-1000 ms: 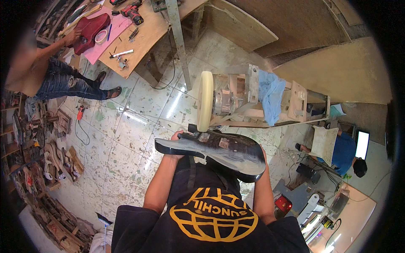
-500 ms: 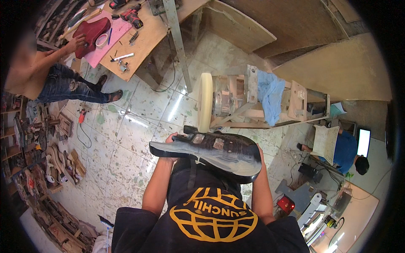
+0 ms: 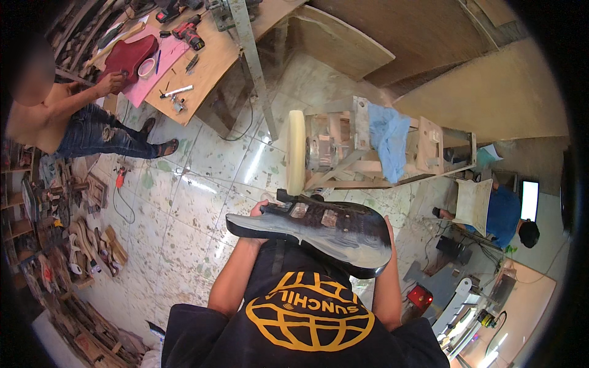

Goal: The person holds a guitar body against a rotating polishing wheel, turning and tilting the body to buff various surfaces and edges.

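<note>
A glossy black electric guitar body point(image 3: 319, 236) lies across both my hands in front of my torso. Whitish smears streak its upper face, which has two pickup cavities cut into it. My left hand point(image 3: 257, 210) is closed round its left end, with some fingers showing above the edge and the rest hidden underneath. At the rounded right end, my right hand point(image 3: 389, 236) grips the rim; most of its fingers are behind the body. The far edge of the body lies at the lower end of a pale yellow buffing wheel point(image 3: 296, 153); whether they touch I cannot tell.
The wheel's wooden stand point(image 3: 343, 141) carries a motor and a blue cloth point(image 3: 389, 141). At far left a person's hand point(image 3: 112, 83) touches a red guitar body point(image 3: 130, 56) on a workbench point(image 3: 215, 73). Another person point(image 3: 504, 214) sits at right. Wood pieces point(image 3: 92, 245) lie left.
The guitar body has shifted slightly right and toward me, its right end dipping lower. Both my hands move with it and keep their hold. The whole view has shifted a little.
</note>
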`<state>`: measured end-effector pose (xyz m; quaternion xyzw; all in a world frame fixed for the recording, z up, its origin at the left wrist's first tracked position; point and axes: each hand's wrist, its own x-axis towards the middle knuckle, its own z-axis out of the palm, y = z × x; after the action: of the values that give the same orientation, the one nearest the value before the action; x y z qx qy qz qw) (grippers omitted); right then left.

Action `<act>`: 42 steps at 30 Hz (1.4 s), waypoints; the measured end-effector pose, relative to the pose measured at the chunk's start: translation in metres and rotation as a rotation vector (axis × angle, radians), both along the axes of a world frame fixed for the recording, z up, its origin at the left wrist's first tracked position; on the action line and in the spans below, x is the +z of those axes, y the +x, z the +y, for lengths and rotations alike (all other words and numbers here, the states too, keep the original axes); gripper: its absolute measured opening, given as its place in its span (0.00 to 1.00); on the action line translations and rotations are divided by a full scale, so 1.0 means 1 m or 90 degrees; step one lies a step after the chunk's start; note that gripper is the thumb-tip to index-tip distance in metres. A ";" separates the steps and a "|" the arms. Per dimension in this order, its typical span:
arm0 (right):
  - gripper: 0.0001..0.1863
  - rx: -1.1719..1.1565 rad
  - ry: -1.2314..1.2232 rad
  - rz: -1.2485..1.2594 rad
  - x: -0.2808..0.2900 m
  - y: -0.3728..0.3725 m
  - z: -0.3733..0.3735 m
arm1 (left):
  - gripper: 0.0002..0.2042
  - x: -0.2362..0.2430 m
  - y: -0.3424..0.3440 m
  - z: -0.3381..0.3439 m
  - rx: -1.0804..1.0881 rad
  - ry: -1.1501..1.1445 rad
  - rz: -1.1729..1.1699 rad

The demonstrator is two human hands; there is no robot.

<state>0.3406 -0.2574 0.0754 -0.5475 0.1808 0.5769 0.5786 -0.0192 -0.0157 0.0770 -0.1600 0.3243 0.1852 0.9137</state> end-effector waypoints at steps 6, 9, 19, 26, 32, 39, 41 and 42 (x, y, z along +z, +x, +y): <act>0.33 0.020 0.049 0.038 0.043 -0.009 0.000 | 0.20 -0.010 0.005 -0.010 -0.033 -0.007 -0.010; 0.34 -0.025 0.043 0.055 0.058 -0.013 -0.006 | 0.21 -0.002 0.014 -0.013 -0.036 0.000 -0.034; 0.34 -0.062 0.005 0.016 0.091 -0.023 0.001 | 0.22 -0.002 0.022 -0.018 -0.056 -0.007 -0.036; 0.35 -0.030 0.007 0.043 0.038 -0.017 0.011 | 0.20 -0.003 0.009 0.003 -0.039 0.004 -0.034; 0.34 0.002 0.012 0.056 -0.024 -0.005 0.020 | 0.18 0.007 0.000 0.021 -0.022 -0.039 0.057; 0.36 0.029 -0.016 0.114 -0.019 -0.031 0.069 | 0.18 -0.016 -0.030 0.026 0.026 -0.022 0.046; 0.37 0.027 0.012 0.143 -0.021 -0.035 0.076 | 0.18 -0.028 -0.038 0.027 0.037 -0.017 0.068; 0.37 0.030 0.011 0.144 -0.022 -0.038 0.080 | 0.18 -0.034 -0.042 0.027 0.040 -0.018 0.069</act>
<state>0.3026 -0.1777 0.0537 -0.4781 0.2269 0.6496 0.5458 -0.0617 0.0113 0.0432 -0.1729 0.3706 0.2173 0.8863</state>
